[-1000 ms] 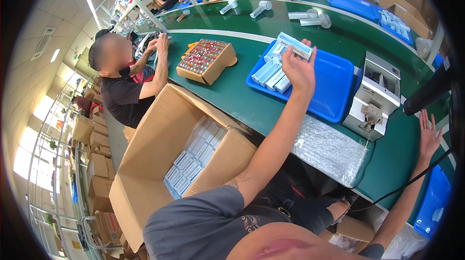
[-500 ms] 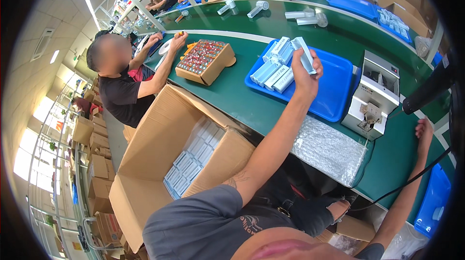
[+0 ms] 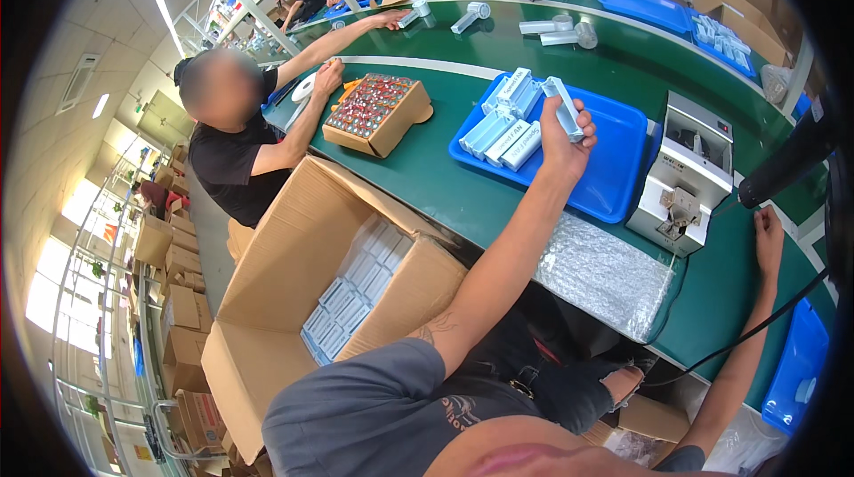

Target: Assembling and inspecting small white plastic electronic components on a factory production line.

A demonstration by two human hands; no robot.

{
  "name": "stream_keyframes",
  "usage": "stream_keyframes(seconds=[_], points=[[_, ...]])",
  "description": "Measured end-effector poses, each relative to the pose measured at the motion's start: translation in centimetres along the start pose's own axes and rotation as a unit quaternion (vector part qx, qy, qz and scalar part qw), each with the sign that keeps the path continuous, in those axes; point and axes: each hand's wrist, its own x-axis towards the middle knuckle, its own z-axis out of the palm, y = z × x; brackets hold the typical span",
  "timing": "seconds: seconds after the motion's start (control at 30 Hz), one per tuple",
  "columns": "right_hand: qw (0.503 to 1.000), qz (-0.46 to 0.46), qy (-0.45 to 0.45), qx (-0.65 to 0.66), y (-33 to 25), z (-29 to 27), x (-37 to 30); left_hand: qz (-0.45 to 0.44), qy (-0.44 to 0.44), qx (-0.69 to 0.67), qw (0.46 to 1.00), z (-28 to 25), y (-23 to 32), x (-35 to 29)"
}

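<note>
My left hand point(image 3: 570, 141) is closed around a light blue, open trough-shaped plastic housing point(image 3: 559, 104), held tilted above a blue tray point(image 3: 614, 152). Several similar light blue housings point(image 3: 507, 126), some with dark lettering, lie in the tray's left half. Far to the right, my right hand point(image 3: 769, 241) rests on the green bench with its fingers loosely stretched, and no object shows in it. Between my hands stands a grey-white metal bench machine point(image 3: 685, 175), nearest to the right hand.
Bubble wrap point(image 3: 605, 277) lies at the bench's front edge. An open carton point(image 3: 294, 246) of blue-white parts stands at my left. Beyond it, a co-worker point(image 3: 233, 144) sits beside a box of red-topped parts point(image 3: 375, 112). A black arm point(image 3: 787, 161) and a cable occupy the right.
The housing in my left hand has turned slightly, while that hand stays over the tray. My right hand has shifted slightly left and away. The co-worker's arm has stretched to a housing across the bench.
</note>
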Motion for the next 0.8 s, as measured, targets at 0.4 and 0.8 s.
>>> stream_keyframes(seconds=[0.4, 0.8], points=[[1.0, 0.002, -0.004, 0.002, -0.9, -0.1, -0.2, 0.0, 0.0, 0.007, 1.0, -0.2, 0.0, 0.0], [0.996, 0.039, -0.08, -0.002, -5.4, -1.8, -0.4, -0.005, -0.002, 0.011, 1.0, -0.9, 0.5, -0.1]])
